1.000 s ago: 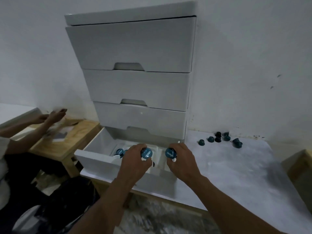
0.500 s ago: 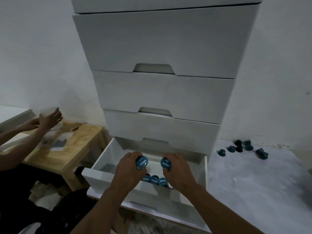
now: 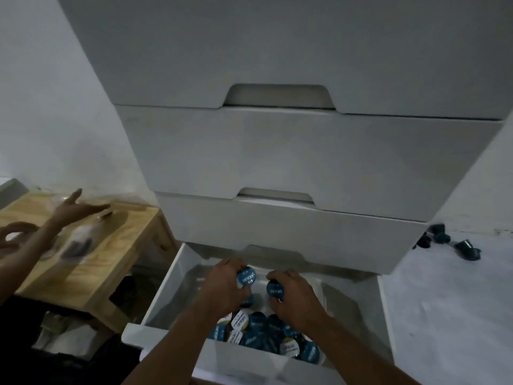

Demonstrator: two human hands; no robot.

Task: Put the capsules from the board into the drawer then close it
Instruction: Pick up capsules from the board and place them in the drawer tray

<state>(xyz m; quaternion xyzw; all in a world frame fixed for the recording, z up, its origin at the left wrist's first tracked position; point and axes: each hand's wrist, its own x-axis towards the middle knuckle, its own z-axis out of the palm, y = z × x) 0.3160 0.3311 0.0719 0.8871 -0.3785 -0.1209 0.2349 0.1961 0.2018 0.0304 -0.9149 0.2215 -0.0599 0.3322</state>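
1. Drawer front wall: white panel nearest the viewer, pulled well out. Judged stiff; a flat push on it should close the drawer once both forearms are lifted clear, since they cross over its top edge.
2. Capsule heap: blue-lidded and pale-lidded capsules piled against the front wall inside the drawer, touching one another. Judged light, small and rigid-rimmed, with thin foil lids that may dent; best taken by the rim or body.
3. Left hand: inside the drawer, fingers curled round a blue capsule, lid facing up. More may sit under the palm; cannot tell.
4. Right hand: beside the left, clenched on a second capsule. The two held capsules lie close but apart.
5. Drawer floor: bare toward the back and both sides, giving open room for a drop.
6. Upper drawers: closed, overhanging the rear of the open one, so headroom at the back is low.
7. Table: white surface to the right, mostly bare, with an unobstructed reach across it.
8. Remaining capsules: a dark cluster near the wall, well apart from the drawer, some tipped on their sides.
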